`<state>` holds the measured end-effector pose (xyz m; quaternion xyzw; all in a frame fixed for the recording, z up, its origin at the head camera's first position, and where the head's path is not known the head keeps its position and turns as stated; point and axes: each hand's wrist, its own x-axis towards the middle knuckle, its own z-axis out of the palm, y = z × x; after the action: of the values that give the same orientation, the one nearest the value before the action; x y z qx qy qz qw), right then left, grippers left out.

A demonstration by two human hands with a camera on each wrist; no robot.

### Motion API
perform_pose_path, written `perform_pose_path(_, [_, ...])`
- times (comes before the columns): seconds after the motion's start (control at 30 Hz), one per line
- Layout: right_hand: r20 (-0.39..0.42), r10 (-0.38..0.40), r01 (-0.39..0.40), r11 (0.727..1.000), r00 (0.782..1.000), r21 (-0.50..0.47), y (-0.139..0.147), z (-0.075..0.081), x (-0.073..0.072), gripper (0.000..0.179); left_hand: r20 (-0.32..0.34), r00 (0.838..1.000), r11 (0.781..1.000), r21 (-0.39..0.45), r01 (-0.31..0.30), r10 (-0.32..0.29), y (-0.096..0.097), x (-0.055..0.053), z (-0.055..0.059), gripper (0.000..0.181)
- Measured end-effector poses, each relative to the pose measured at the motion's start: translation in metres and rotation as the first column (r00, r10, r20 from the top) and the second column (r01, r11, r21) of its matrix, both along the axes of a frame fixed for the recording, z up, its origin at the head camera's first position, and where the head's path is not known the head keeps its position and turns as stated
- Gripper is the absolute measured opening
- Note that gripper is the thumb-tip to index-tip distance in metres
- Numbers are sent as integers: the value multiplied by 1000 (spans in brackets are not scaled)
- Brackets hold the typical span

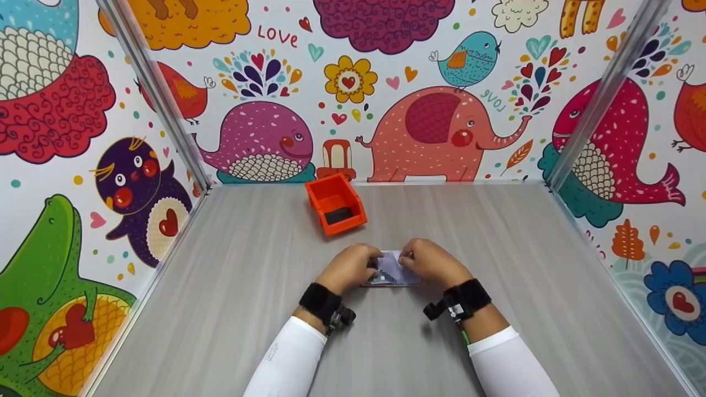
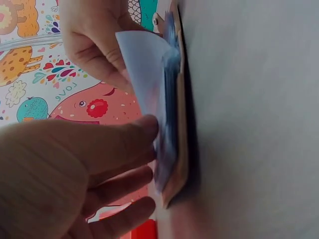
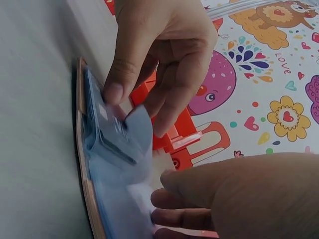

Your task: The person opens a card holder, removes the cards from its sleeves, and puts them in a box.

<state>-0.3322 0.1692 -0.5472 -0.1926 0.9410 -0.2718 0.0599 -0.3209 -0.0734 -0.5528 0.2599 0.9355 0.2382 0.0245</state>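
A small card holder with a brown cover [image 2: 182,124] and clear plastic sleeves [image 1: 392,266] lies opened on the table between both hands. A dark card [image 3: 117,132] shows inside one sleeve in the right wrist view. My left hand [image 1: 350,267] is at the holder's left side; its thumb lies on the sleeves, with the fingers bent beside them. From the right, my right hand [image 1: 436,262] pinches the edge of a raised clear sleeve [image 2: 144,64], its fingertips partly hidden behind the plastic. Motion blurs the sleeves in both wrist views.
Beyond the left hand, an orange plastic bin [image 1: 335,205] stands on the grey table [image 1: 265,237] with a black item [image 1: 338,215] in it. Cartoon-printed walls [image 1: 342,132] and metal posts [image 1: 157,91] enclose the back and sides.
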Motion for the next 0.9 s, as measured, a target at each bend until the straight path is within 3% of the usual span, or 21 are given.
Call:
perform_pose_path(0.1, [3, -3, 3, 1000, 1000, -14, -6, 4, 4, 20, -24, 1000, 1000, 9, 14, -14, 0, 0, -1, 39])
perform_pose_path(0.33, [-99, 66, -66, 998, 993, 10, -25, 13, 15, 31, -58, 998, 999, 17, 28, -27, 1, -1, -2, 29])
perform_pose_path(0.53, [-145, 65, -61, 998, 987, 28, -35, 11, 19, 30, -85, 996, 999, -20, 25, -27, 1, 0, -2, 19])
perform_pose_path(0.9, [-116, 22, -12, 997, 993, 82, -33, 12, 20, 32, -99, 995, 1000, 17, -18, 20, 2, 1, 0, 14])
